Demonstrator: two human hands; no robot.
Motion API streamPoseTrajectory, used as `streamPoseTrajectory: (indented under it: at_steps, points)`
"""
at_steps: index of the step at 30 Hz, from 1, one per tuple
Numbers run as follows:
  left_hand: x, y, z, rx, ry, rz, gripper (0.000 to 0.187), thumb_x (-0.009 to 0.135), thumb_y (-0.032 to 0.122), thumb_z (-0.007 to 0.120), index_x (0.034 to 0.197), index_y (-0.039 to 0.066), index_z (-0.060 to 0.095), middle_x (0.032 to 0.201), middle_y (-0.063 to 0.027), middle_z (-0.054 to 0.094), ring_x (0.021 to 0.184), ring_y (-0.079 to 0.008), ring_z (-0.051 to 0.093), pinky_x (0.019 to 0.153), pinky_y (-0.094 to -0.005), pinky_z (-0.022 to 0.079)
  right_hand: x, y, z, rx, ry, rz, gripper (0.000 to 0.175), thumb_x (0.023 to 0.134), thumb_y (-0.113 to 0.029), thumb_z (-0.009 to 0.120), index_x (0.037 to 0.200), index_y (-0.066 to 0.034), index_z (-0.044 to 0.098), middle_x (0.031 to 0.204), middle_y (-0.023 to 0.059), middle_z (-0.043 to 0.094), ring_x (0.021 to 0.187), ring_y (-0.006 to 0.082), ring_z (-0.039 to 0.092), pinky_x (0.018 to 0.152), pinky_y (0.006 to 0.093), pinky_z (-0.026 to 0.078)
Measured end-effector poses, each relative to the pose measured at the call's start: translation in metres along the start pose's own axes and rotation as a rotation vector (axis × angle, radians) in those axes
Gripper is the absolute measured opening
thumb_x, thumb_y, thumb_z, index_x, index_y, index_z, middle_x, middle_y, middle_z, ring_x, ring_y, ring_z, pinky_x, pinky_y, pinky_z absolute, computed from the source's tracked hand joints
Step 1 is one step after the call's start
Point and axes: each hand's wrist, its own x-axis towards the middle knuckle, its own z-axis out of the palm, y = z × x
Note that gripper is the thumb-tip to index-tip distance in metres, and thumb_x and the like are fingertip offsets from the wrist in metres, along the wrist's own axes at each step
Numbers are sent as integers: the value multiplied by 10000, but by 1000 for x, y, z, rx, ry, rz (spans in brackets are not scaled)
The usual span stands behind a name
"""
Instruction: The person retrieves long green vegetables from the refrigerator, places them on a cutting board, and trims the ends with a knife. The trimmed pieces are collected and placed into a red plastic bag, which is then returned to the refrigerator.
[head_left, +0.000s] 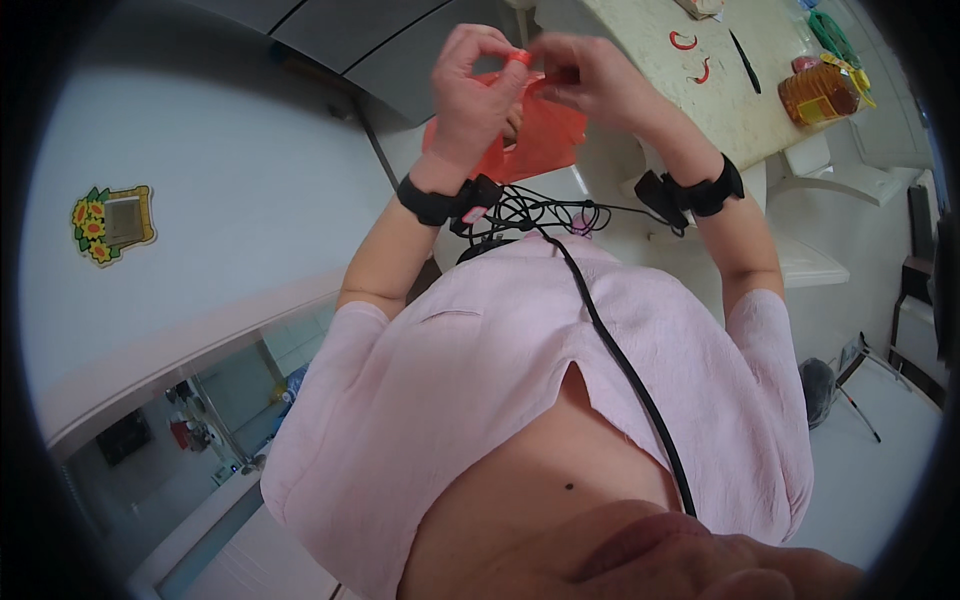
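My left hand (480, 90) pinches a small glossy red piece (519, 57) between thumb and fingertips. Whether it is a chili or part of the plastic bag is unclear. Close on its right is my right hand (589, 79), fingers bent and blurred; its grip cannot be made out. A red plastic bag (551, 139) lies below and behind both hands, with something pale brown showing in its opening. On the pale table (652, 37) to the right lie a curved red chili (682, 41), another thin one (703, 71) and a black knife (745, 61).
A bottle of amber oil (817, 94) with a yellow handle stands near the table's corner, beside a green plastic item (834, 37). Tangled black cables (525, 210) hang between my wrist straps. White plastic chairs (840, 176) stand at right; grey cabinet fronts (352, 30) lie ahead.
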Motion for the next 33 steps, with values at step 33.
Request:
streamPoseTrajectory:
  at_steps: [33]
  points:
    - [33, 15, 36, -728, -479, -688, 357, 946, 181, 555, 1281, 56, 548, 1169, -80, 606, 1032, -156, 599, 837, -270, 506, 33, 7, -87, 263, -149, -280, 86, 831, -69, 695, 906, -30, 680, 791, 72, 681, 729, 197, 648, 693, 308, 522]
